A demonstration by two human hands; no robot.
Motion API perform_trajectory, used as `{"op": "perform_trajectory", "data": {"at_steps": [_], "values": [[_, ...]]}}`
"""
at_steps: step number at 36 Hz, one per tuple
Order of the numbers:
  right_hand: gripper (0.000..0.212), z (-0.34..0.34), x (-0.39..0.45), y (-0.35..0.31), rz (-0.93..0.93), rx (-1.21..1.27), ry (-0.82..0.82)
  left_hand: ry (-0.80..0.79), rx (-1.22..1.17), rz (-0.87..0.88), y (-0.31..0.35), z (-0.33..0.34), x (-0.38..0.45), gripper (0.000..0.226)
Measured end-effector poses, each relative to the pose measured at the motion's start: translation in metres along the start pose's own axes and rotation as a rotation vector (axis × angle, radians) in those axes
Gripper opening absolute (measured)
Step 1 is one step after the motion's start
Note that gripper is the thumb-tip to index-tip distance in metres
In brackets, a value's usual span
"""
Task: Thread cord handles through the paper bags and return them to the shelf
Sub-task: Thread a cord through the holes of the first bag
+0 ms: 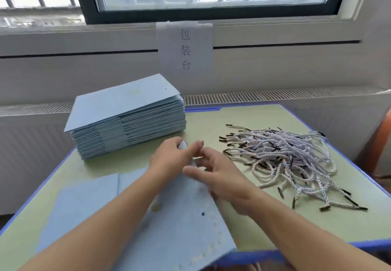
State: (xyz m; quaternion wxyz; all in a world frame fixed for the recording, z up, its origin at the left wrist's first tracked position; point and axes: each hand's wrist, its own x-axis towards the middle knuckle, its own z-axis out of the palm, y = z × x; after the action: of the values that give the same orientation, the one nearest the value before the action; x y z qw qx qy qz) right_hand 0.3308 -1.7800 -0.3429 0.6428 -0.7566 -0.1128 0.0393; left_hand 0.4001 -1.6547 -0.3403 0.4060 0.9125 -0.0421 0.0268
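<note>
Bag in hand: a flat pale-blue paper bag (pixel 179 217) lies at 6 o'clock on the green-topped table with a blue rim (pixel 275 118), and your arms cross over it.
Left hand: your left hand (pixel 169 156) grips the bag's top edge, fingers curled round it.
Right hand: your right hand (pixel 220 175) rests beside it with fingers spread and relaxed; whether a cord end sits under them, you cannot tell from the blur.
Cords: the heap of white twisted cord handles with black tips (pixel 292 160) lies at 3 o'clock, well apart from the bag.
Stack: a tall pile of flat blue bags (pixel 127 118) waits at 11 o'clock.
Progress: judged early; no threaded bag shows, no shelf is in view.
</note>
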Motion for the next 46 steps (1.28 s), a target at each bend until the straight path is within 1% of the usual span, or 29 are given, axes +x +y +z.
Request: {"op": "perform_trajectory", "data": {"at_steps": [1, 2, 3, 4, 5, 6, 7, 8, 10, 11, 13, 15, 17, 19, 22, 25, 26, 27, 29, 30, 31, 35, 38, 42, 46], "values": [[0.012, -0.011, 0.006, -0.004, -0.017, -0.029, 0.013, 0.014, -0.096, -0.005, -0.003, 0.001, 0.0, 0.056], [0.007, -0.022, 0.012, -0.007, -0.056, -0.082, 0.071, 0.019, -0.158, -0.008, -0.005, 0.001, 0.0, 0.052], [0.011, -0.032, 0.021, -0.006, -0.101, -0.152, 0.149, 0.009, -0.187, -0.01, -0.008, 0.001, -0.001, 0.049], [0.013, -0.041, 0.03, -0.004, -0.13, -0.277, 0.216, -0.015, -0.2, -0.011, -0.01, 0.0, -0.001, 0.046], [0.013, -0.048, 0.037, -0.004, -0.128, -0.462, 0.264, -0.049, -0.209, -0.013, -0.011, -0.001, -0.002, 0.043], [0.011, -0.052, 0.044, -0.005, -0.1, -0.687, 0.269, -0.089, -0.214, -0.019, -0.012, -0.001, -0.002, 0.041], [0.005, -0.054, 0.049, -0.005, -0.05, -0.892, 0.241, -0.128, -0.224, -0.023, -0.013, -0.002, -0.003, 0.039], [0.007, -0.055, 0.054, -0.004, -0.001, -1.053, 0.204, -0.168, -0.238, -0.024, -0.013, -0.004, -0.003, 0.04], [0.018, -0.055, 0.062, -0.004, 0.067, -1.247, 0.131, -0.243, -0.279, -0.017, -0.014, -0.008, -0.005, 0.041], [0.018, -0.054, 0.065, -0.003, 0.076, -1.276, 0.119, -0.28, -0.297, -0.014, -0.014, -0.01, -0.005, 0.04], [0.013, -0.052, 0.067, -0.002, 0.084, -1.263, 0.107, -0.361, -0.346, -0.021, -0.013, -0.017, -0.006, 0.034], [0.017, -0.051, 0.067, -0.003, 0.096, -1.183, 0.075, -0.446, -0.406, -0.041, -0.012, -0.025, -0.004, 0.029], [0.025, -0.052, 0.065, -0.007, 0.11, -1.113, 0.035, -0.524, -0.423, -0.036, -0.014, -0.031, -0.002, 0.04], [0.024, -0.053, 0.061, -0.01, 0.084, -1.183, -0.013, -0.569, -0.406, -0.028, -0.016, -0.036, -0.001, 0.047], [0.012, -0.048, 0.059, -0.008, 0.004, -1.329, -0.071, -0.615, -0.47, -0.051, -0.02, -0.039, 0.001, 0.053], [0.008, -0.04, 0.057, -0.008, -0.079, -1.328, -0.037, -0.624, -0.558, -0.084, -0.023, -0.04, 0.003, 0.049], [0.009, -0.039, 0.055, -0.008, -0.095, -1.239, -0.007, -0.622, -0.584, -0.095, -0.024, -0.04, 0.003, 0.049], [0.01, -0.037, 0.053, -0.01, -0.085, -1.081, 0.008, -0.616, -0.607, -0.103, -0.024, -0.04, 0.004, 0.049], [0.015, -0.034, 0.047, -0.012, -0.054, -0.712, -0.019, -0.595, -0.643, -0.11, -0.024, -0.039, 0.004, 0.049], [0.019, -0.032, 0.046, -0.011, -0.051, -0.595, -0.041, -0.579, -0.652, -0.114, -0.024, -0.039, 0.005, 0.048], [0.022, -0.031, 0.045, -0.01, -0.053, -0.546, -0.057, -0.56, -0.656, -0.118, -0.023, -0.039, 0.005, 0.047], [0.029, -0.026, 0.047, -0.005, -0.055, -0.528, -0.05, -0.513, -0.646, -0.118, -0.023, -0.04, 0.005, 0.045], [0.024, -0.023, 0.046, -0.007, -0.047, -0.47, -0.018, -0.493, -0.632, -0.119, -0.023, -0.04, 0.005, 0.045], [0.017, -0.018, 0.043, -0.006, -0.012, -0.392, -0.031, -0.464, -0.613, -0.101, -0.023, -0.038, 0.006, 0.042], [0.022, -0.01, 0.041, -0.004, 0.078, -0.281, -0.037, -0.466, -0.632, -0.098, -0.024, -0.038, 0.006, 0.043]]}}
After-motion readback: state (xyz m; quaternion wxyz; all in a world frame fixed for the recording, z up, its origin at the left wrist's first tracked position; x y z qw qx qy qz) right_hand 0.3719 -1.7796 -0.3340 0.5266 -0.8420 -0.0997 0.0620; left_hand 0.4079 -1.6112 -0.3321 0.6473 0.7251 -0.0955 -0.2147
